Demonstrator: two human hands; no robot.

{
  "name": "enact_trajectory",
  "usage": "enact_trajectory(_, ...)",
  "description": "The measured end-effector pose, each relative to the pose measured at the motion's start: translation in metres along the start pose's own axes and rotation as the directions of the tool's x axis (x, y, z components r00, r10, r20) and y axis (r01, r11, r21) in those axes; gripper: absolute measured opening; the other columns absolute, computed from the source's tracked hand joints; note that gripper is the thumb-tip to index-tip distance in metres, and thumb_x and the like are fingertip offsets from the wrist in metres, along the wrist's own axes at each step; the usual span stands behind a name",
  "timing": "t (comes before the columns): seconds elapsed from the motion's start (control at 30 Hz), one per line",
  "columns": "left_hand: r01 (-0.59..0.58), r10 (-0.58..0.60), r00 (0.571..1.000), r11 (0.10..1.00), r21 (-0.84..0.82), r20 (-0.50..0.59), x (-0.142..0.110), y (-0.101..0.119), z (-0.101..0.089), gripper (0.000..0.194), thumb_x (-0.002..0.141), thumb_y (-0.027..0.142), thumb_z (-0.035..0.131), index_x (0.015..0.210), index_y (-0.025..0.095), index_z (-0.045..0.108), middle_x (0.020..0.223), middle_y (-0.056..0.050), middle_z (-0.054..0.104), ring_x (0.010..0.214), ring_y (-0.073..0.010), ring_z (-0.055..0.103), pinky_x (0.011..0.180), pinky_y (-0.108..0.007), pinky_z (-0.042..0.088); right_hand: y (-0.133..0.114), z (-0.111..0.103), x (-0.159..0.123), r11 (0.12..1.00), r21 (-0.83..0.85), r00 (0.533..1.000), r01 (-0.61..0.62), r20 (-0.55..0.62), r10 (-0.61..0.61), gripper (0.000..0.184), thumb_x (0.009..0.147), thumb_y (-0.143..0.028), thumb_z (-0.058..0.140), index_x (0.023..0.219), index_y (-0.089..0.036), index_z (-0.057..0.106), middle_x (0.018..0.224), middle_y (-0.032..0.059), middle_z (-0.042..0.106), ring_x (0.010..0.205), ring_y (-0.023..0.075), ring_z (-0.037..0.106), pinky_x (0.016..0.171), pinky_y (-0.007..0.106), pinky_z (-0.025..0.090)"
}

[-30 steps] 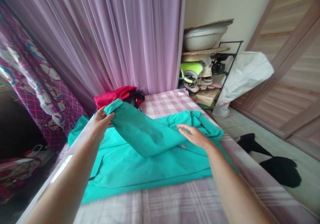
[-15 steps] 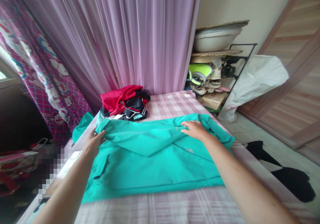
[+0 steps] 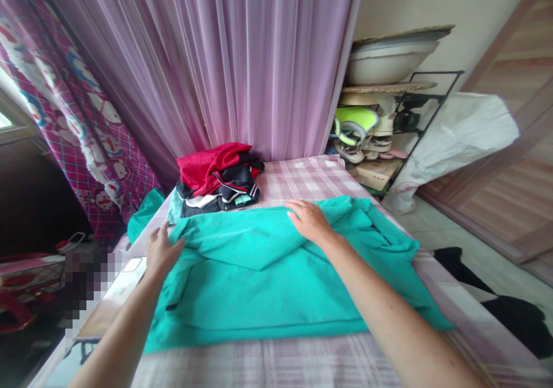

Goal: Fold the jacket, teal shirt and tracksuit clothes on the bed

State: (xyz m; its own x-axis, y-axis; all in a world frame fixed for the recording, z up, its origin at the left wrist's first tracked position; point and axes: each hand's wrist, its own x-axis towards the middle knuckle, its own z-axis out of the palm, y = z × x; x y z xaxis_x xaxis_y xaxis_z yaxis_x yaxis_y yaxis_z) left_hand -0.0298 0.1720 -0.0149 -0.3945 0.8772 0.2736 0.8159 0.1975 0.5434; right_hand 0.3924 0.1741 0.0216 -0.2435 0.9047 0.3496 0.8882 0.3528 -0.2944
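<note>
A green jacket (image 3: 259, 296) lies spread and partly folded across the checked bedspread (image 3: 302, 180), with a sleeve folded in on its left side. At the jacket's left edge is my left hand (image 3: 163, 248), thumb and fingers apart, holding nothing that I can see. My right hand (image 3: 310, 221) rests on the upper part of the jacket, right of the middle, its fingers stretched out over the cloth. Just behind the jacket sits a heap of clothes (image 3: 216, 174), red on top with black pieces below.
A purple curtain (image 3: 268, 65) hangs behind the bed. To the right stands a rack (image 3: 436, 111) with shoes and a white basin (image 3: 389, 62), beside a white plastic bag (image 3: 470, 128). Black cloth (image 3: 514, 319) lies on the floor. More green cloth (image 3: 147, 209) is at the bed's left edge.
My right hand has slid left across the jacket. My left hand has opened off the jacket's edge and shifted slightly left. The camera view has turned slightly.
</note>
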Motion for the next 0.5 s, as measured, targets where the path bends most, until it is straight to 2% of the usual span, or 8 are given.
enact_trajectory(0.07,-0.165,0.158,0.986,0.968,0.192,0.048,-0.001,0.020,0.000,0.059,0.085,0.044,0.061,0.138,0.021,0.055,0.152,-0.016,0.044,0.141,-0.0379,0.038,0.113,-0.056,0.036,-0.028,0.012,0.010,0.997,0.053,0.999,0.049,0.018,-0.050,0.038,0.096,-0.026,0.045,0.128,-0.019,0.065,0.135,0.0089,0.063,0.124,0.0206,0.057,0.109,0.035,0.039)
enact_trajectory(0.13,-0.308,0.271,0.950,0.898,0.313,0.157,-0.002,0.044,0.007,0.047,0.093,0.045,0.048,0.135,0.026,0.060,0.154,-0.009,0.045,0.146,-0.0351,0.031,0.118,-0.058,0.025,-0.055,0.027,0.019,0.992,0.095,0.995,0.078,0.051,-0.083,0.039,0.098,-0.028,0.042,0.130,-0.020,0.064,0.138,0.0081,0.062,0.126,0.0195,0.055,0.110,0.034,0.038)
enact_trajectory(0.2,-0.394,0.305,0.912,0.833,0.387,0.272,-0.004,0.064,0.020,0.048,0.096,0.046,0.042,0.138,0.027,0.058,0.155,-0.007,0.044,0.148,-0.0339,0.028,0.120,-0.059,0.017,-0.078,0.046,0.024,0.990,0.114,0.989,0.083,0.110,-0.096,0.042,0.100,-0.033,0.040,0.135,-0.022,0.060,0.143,0.0073,0.058,0.131,0.0197,0.051,0.114,0.039,0.033)
enact_trajectory(0.27,-0.423,0.273,0.887,0.805,0.416,0.373,-0.010,0.076,0.035,0.057,0.096,0.051,0.041,0.146,0.026,0.049,0.158,-0.009,0.038,0.149,-0.0343,0.026,0.120,-0.059,0.016,-0.092,0.065,0.025,0.994,0.094,0.976,0.053,0.208,-0.072,0.046,0.100,-0.041,0.038,0.141,-0.025,0.054,0.150,0.0075,0.050,0.139,0.0226,0.043,0.118,0.048,0.024)
enact_trajectory(0.37,-0.406,0.205,0.873,0.808,0.427,0.442,-0.022,0.078,0.054,0.068,0.094,0.060,0.040,0.154,0.027,0.034,0.162,-0.011,0.028,0.150,-0.0355,0.022,0.119,-0.061,0.016,-0.092,0.085,0.022,0.999,0.038,0.942,0.005,0.334,-0.017,0.057,0.099,-0.054,0.035,0.148,-0.026,0.045,0.160,0.0099,0.034,0.147,0.0285,0.028,0.119,0.057,0.014)
enact_trajectory(0.5,-0.410,0.201,0.868,0.807,0.425,0.454,-0.031,0.072,0.060,0.070,0.094,0.062,0.035,0.155,0.029,0.029,0.164,-0.011,0.023,0.151,-0.0352,0.017,0.119,-0.063,0.013,-0.057,0.085,0.016,0.994,-0.060,0.924,-0.086,0.369,0.102,0.064,0.099,-0.059,0.028,0.153,-0.027,0.037,0.163,0.0103,0.027,0.150,0.0285,0.021,0.120,0.056,0.009)
